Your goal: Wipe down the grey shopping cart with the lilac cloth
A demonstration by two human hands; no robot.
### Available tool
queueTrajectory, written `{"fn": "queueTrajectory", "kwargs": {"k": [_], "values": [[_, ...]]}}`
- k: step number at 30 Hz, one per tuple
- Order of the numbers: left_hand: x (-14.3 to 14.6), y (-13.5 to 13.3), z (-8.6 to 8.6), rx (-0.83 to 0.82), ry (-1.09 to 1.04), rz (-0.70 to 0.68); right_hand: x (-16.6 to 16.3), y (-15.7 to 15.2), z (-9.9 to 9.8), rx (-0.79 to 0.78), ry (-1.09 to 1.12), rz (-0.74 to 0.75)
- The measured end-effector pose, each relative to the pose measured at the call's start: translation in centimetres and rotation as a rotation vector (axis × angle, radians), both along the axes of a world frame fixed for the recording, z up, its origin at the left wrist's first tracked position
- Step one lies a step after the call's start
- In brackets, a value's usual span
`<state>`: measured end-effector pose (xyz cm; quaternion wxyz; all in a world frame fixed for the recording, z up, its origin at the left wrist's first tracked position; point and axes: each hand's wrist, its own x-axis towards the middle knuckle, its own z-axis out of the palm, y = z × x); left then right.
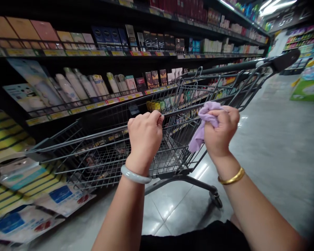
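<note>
A grey wire shopping cart (104,153) stands side-on in front of me, its push handle (232,66) toward the upper right. My left hand (146,132), with a pale bangle on the wrist, is wrapped round the top side rail (104,131) of the cart. A purple cloth (198,137) is bunched in my right hand (222,129), which is closed on it at the same rail, nearer the handle. A gold bangle circles my right wrist. Part of the cloth hangs down beside the cart's wire side. My fingertips on both hands are mostly hidden.
Behind the cart runs a long dark shelf (115,98) with bottles and boxes. Plastic packages (18,216) lie low at the left. A cart wheel (216,199) rests on the shiny tiled floor (272,167). A green box (307,90) stands at the far right.
</note>
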<state>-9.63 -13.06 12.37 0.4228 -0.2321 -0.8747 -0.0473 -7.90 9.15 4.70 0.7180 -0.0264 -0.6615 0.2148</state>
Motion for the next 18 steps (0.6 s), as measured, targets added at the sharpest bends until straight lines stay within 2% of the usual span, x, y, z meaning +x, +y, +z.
{"fn": "queueTrajectory", "kwargs": {"k": [2,5,7,8,10,14,16,18], "values": [[0.0,0.1,0.0,0.002,-0.002,0.006,0.1,-2.4,-0.4,0.083,-0.053,-0.001],[0.0,0.1,0.0,-0.001,-0.007,0.009,0.3,-5.9,-1.3,0.370,-0.169,0.013],[0.0,0.0,0.0,-0.006,-0.014,0.003,0.4,-6.5,-1.7,0.535,-0.190,0.010],[0.1,0.0,0.0,-0.009,-0.018,-0.003,0.4,-6.2,-1.7,0.563,-0.181,0.004],[0.1,-0.1,0.0,-0.010,-0.024,-0.015,0.3,-4.7,-1.4,0.485,-0.143,-0.004],[0.0,-0.3,-0.2,-0.003,-0.023,-0.029,0.1,-2.6,-0.3,0.156,-0.040,0.010],[0.0,-0.3,-0.3,-0.004,-0.019,-0.032,0.2,-3.5,-0.3,0.125,-0.043,0.008],[-0.1,-0.4,-0.3,0.002,-0.017,-0.040,0.2,-5.4,-0.7,0.232,-0.114,0.002]]}}
